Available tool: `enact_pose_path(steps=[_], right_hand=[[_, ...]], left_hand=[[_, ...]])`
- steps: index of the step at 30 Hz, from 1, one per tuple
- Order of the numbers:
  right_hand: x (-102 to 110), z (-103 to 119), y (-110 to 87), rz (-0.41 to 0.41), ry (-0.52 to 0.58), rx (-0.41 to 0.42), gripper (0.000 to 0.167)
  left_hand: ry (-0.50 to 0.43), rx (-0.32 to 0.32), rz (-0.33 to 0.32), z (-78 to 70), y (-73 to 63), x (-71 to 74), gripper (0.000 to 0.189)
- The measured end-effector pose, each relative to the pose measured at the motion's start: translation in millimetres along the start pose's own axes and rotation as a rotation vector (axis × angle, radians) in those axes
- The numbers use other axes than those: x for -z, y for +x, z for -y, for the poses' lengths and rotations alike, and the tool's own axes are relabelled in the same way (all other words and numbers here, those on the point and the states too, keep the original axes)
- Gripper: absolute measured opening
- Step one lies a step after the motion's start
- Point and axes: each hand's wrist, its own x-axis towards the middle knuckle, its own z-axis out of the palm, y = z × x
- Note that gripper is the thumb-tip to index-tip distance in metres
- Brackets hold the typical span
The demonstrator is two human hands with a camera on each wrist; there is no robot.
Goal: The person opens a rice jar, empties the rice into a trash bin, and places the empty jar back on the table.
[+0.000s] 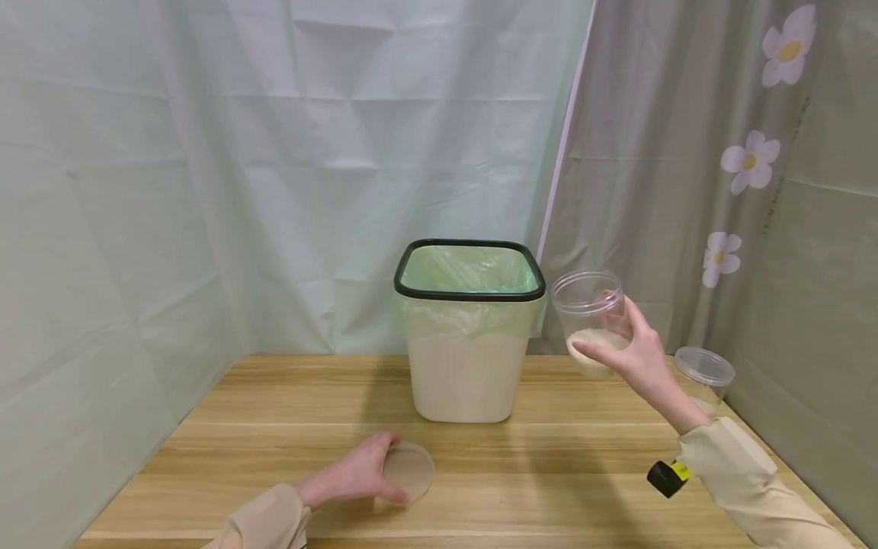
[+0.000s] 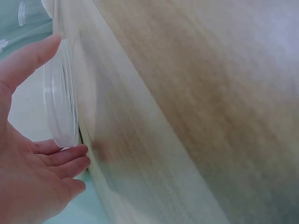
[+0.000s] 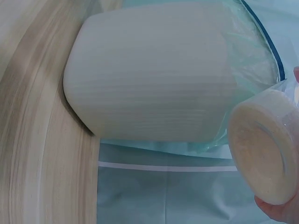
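My right hand (image 1: pixel 641 354) grips a clear plastic jar (image 1: pixel 583 309) by its side, with the thumb in front. Pale, powdery or fine-grained stuff lies in its lower part. The jar has no lid on it and is held above the table, just right of a white trash can (image 1: pixel 466 374) with a black rim and a clear green liner. Low over the table, my left hand (image 1: pixel 353 473) holds a round clear lid (image 1: pixel 411 470) by its edge. In the left wrist view the lid (image 2: pixel 60 98) sits between the thumb and the fingers. The right wrist view shows the jar's underside (image 3: pixel 259 154).
A second clear jar (image 1: pixel 704 367) with pale contents stands at the table's right side, partly behind my right forearm. Near that sleeve is a small black and yellow object (image 1: pixel 667 479). Curtains (image 1: pixel 384 152) enclose the wooden table (image 1: pixel 288 412) at the back and sides.
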Motion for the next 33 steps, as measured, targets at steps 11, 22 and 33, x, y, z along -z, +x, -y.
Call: enact_pose_path(steps=[11,22,33], right_hand=[[-1,-3,0.4,0.004,0.014,0.002,0.081],[-1,-4,2.3,0.002,0.015,0.009,0.082],[-1,-3,2.3,0.001,0.018,0.005,0.08]], left_hand=[[0.032,0.01,0.023,0.4,-1.2,-0.7,0.092],[0.073,-0.03,-0.009,2.3,-3.7,-0.1,0.096],[-0.035,-0.002,-0.117,-1.8,2.9,10.4,0.09]])
